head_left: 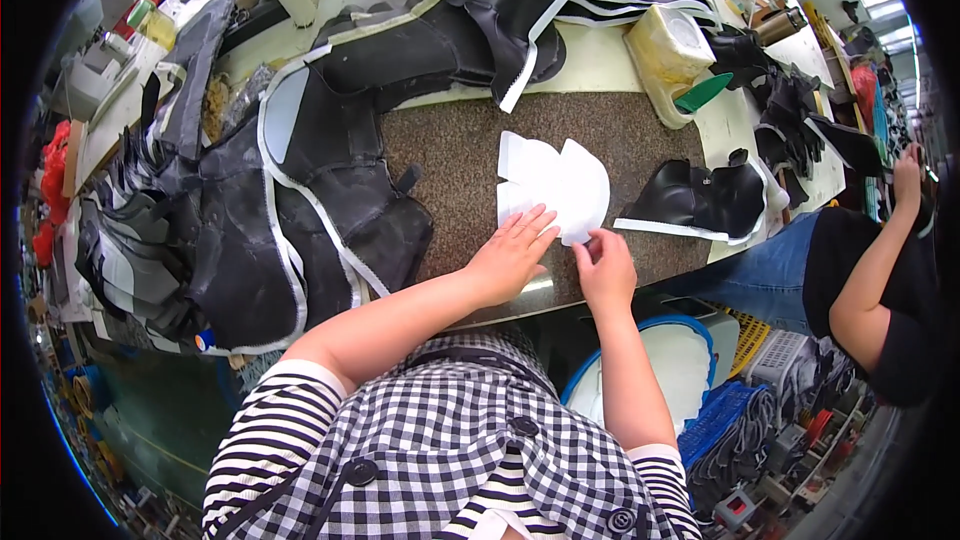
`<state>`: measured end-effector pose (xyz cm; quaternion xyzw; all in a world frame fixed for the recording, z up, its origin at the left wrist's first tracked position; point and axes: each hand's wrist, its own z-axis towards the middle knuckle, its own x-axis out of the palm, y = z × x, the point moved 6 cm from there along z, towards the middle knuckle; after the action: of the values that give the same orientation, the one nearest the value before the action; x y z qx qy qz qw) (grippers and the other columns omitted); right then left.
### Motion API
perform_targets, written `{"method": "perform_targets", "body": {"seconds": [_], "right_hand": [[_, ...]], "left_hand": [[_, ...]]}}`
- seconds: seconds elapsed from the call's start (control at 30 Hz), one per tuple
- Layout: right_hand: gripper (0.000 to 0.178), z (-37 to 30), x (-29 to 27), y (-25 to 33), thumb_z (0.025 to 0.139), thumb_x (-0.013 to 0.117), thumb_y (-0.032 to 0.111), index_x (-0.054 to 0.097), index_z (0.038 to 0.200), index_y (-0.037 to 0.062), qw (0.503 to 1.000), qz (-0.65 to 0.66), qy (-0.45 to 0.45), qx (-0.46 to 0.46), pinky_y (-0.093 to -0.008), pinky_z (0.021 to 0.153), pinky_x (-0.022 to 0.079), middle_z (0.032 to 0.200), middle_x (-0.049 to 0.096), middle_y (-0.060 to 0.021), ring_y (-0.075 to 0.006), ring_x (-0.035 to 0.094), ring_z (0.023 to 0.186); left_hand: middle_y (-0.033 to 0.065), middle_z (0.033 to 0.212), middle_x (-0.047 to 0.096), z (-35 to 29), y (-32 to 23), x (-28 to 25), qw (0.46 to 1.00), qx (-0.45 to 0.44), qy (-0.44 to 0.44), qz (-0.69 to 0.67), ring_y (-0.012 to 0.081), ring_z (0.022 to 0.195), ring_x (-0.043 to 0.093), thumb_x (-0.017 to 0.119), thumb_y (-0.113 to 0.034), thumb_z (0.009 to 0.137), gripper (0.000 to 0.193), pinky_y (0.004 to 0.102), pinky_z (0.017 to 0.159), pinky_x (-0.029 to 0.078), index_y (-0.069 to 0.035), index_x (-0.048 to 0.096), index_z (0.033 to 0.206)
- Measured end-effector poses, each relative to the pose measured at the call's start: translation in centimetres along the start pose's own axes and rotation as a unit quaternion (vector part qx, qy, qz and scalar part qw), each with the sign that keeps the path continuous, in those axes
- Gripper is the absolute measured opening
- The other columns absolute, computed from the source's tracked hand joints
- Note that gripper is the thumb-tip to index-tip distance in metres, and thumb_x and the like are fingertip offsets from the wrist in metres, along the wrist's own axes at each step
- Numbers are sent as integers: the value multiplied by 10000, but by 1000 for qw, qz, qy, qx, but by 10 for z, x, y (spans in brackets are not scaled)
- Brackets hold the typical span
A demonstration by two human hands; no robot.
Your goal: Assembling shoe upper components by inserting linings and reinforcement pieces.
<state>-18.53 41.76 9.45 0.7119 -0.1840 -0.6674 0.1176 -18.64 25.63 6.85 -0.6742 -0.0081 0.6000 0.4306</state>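
From my remote seat I see the white piece (555,185) lying on the middle of the brown board (450,150). The left hand (510,255) is spread nearly flat, fingertips pressed on the piece; the right hand (607,270) is half curled at its near edge, but I cannot tell whether thumb and fingers pinch it. On the board's right side, a black piece (690,202) bears a pale mark (706,180) too small for me to read.

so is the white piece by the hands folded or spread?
Spread: the white piece shows a broad, notched outline on the brown surface, left hand on its near edge.
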Motion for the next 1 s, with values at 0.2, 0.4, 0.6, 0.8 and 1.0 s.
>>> {"method": "perform_targets", "body": {"seconds": [0.2, 0.4, 0.6, 0.8, 1.0], "right_hand": [[446, 20, 12, -21, 813, 688, 239, 591, 1190, 21, 944, -105, -4, -312, -410, 931, 487, 1131, 624, -159, -322, 594, 1093], [377, 18, 21, -18, 799, 611, 220, 634, 1109, 7, 865, -194, 14, -462, -407, 935, 481, 1062, 632, -177, -327, 608, 1051], [101, 54, -14, -20, 751, 656, 109, 681, 848, 97, 911, 2, 58, -408, -383, 699, 514, 827, 644, -72, -259, 625, 790], [72, 148, -107, -38, 877, 625, 74, 681, 914, 48, 895, 428, -91, -83, -292, 608, 507, 725, 645, -61, -160, 620, 637], [451, 126, -8, -56, 776, 755, 171, 605, 1157, -18, 979, 107, 76, -154, -396, 863, 510, 1066, 629, -198, -325, 629, 977]], "left_hand": [[109, 1529, 312, 6, -2, 24, 994, 4, 69, 80, 242, 1433, 260, 635, -268, 861, 678, 434, 1162, 219, -17, 365, 1430], [103, 1511, 350, 11, -9, 26, 993, -42, 88, 66, 242, 1423, 283, 631, -255, 862, 649, 430, 1158, 221, -57, 387, 1430], [102, 1493, 380, 15, -14, 31, 988, -44, 85, 120, 250, 1402, 316, 596, -264, 882, 600, 433, 1138, 258, -42, 417, 1410], [101, 1491, 379, 15, -16, 37, 982, -12, 101, 160, 253, 1388, 334, 593, -275, 885, 589, 427, 1123, 286, -33, 434, 1398], [102, 1471, 405, 14, -20, 28, 986, 0, 78, 147, 251, 1368, 364, 589, -276, 892, 563, 426, 1121, 286, -26, 454, 1378]]}}
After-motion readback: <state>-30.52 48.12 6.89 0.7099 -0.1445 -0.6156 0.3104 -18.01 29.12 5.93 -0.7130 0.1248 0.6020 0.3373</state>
